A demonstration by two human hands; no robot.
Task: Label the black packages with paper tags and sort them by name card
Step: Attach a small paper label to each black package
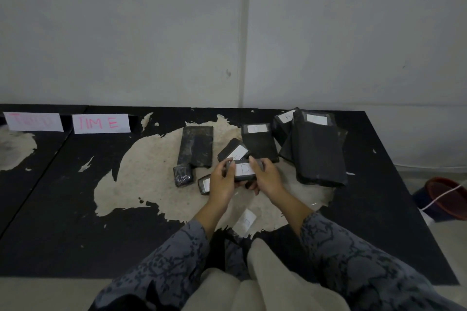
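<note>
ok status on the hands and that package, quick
Left hand and right hand both grip small black package, tag reads D. Name cards far left. Nothing in the way.

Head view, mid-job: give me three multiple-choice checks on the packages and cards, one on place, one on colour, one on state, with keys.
1. Where does the TIME card stand?
A. far left of the table, by the wall
B. near right corner
C. on the held package

2. What colour is its lettering?
A. blue
B. pink
C. green

3. What is the state of the package with the tag marked D?
A. lying untouched
B. on the floor
C. held by both hands

Answers: 1 A, the card stands at the far edge of the table; 2 B, the letters are pink on white; 3 C, the left hand and the right hand grip its ends.
</note>
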